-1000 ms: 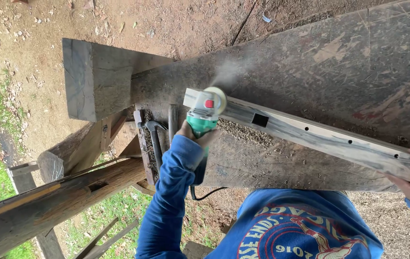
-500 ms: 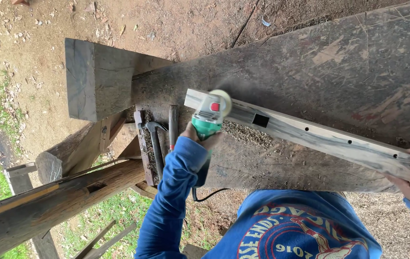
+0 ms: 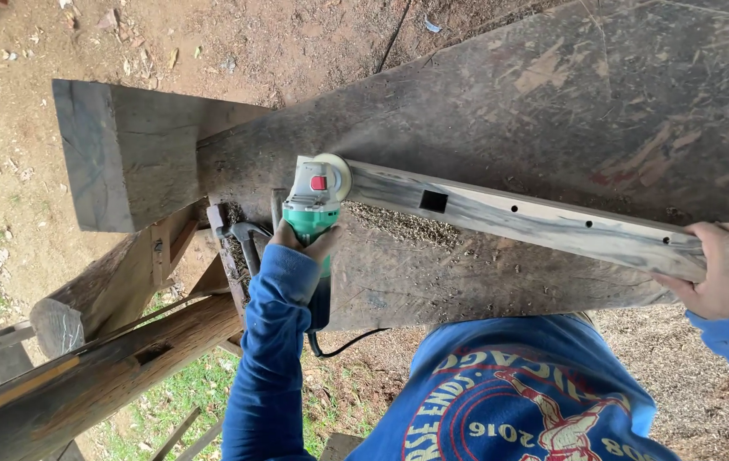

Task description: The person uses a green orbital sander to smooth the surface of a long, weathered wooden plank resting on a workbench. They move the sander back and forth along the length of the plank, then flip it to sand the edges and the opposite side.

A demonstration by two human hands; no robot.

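An outdoor woodworking yard: rough timber beams (image 3: 117, 149), sawdust (image 3: 403, 226), bare dirt ground (image 3: 236, 43).

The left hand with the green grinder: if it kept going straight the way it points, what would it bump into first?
Probably the big grey timber block. The left hand aims the grinder up-frame, past the plank's end; depth is hard to judge.

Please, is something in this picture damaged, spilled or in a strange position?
Wood shavings lie spilled on the board table beside the slat under the grinder. The table's surface looks worn and chipped. Nothing else stands out.
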